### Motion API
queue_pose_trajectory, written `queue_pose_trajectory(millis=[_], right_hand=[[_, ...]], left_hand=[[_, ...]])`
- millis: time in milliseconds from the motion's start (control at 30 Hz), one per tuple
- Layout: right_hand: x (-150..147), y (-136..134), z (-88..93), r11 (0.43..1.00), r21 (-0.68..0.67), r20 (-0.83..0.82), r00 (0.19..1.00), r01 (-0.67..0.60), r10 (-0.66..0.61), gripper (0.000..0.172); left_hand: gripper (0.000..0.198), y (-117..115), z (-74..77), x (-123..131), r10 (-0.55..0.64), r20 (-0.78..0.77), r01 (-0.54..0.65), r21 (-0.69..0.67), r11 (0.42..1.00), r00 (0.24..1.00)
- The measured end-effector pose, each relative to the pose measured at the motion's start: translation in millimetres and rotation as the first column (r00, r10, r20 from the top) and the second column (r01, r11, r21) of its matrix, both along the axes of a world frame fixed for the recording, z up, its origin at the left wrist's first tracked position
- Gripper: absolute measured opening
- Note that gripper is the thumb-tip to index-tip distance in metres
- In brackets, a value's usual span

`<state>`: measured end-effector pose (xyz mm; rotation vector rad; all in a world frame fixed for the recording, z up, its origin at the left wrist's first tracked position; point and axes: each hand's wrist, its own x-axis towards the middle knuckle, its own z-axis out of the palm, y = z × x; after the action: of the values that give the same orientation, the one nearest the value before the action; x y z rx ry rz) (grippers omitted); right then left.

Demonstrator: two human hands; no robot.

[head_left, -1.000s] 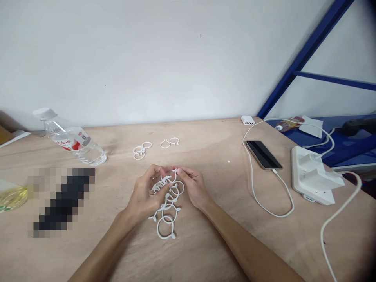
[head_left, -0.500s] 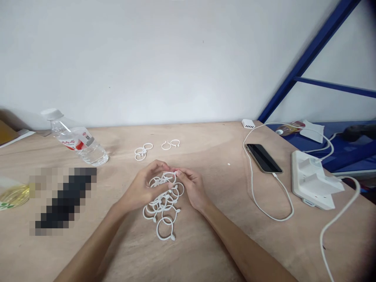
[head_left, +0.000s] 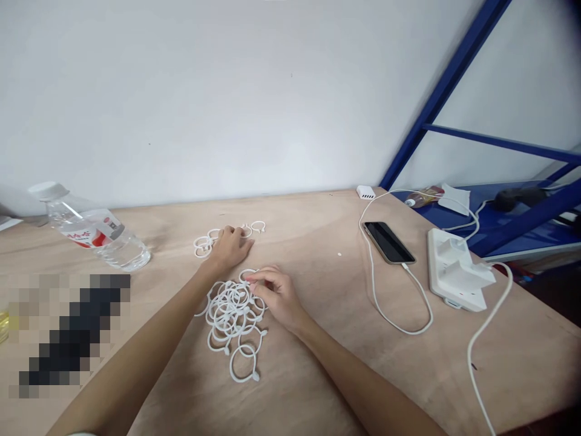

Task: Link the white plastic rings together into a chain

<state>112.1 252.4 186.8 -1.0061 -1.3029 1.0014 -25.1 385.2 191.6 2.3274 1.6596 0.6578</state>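
White plastic rings (head_left: 229, 312), each with a small knob, lie in an overlapping pile on the wooden table. At the pile's upper right, my right hand (head_left: 278, 293) pinches one white ring (head_left: 247, 274) between thumb and fingers. Farther back, my left hand (head_left: 231, 247) is lowered to the tabletop with bent fingers, their tips partly hidden; whatever they hold does not show. It sits between a small cluster of rings (head_left: 203, 245) on its left and a pair on its right, where the outer ring (head_left: 258, 226) shows best.
A water bottle (head_left: 97, 230) leans at the left, above a blurred dark patch (head_left: 75, 333). On the right are a phone (head_left: 389, 242) on a white cable, a power strip (head_left: 454, 269) with plugs, and a small white charger (head_left: 365, 192). A blue metal frame (head_left: 422, 115) rises behind.
My left hand has left the pile and reached back to the smaller ring groups. My right hand stays by the pile, now pinching a ring there. The view has turned slightly right.
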Motion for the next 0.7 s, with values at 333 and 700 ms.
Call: queue_pose_trajectory(millis=[333,700], right_hand=[[0,1,-1.8,0.992,-0.124,-0.108,0.993,0.028,-0.041,0.012],[1,2,2.1,0.965,-0.243,-0.263,0.964,-0.099,0.033,0.021]], left_hand=[[0.02,-64,18.3,-27,-0.087,0.125,0.092,-0.035,0.995,0.988],[0.021,-144,25.2,-34,-0.186,0.566,0.285,-0.091,0.954,0.803]])
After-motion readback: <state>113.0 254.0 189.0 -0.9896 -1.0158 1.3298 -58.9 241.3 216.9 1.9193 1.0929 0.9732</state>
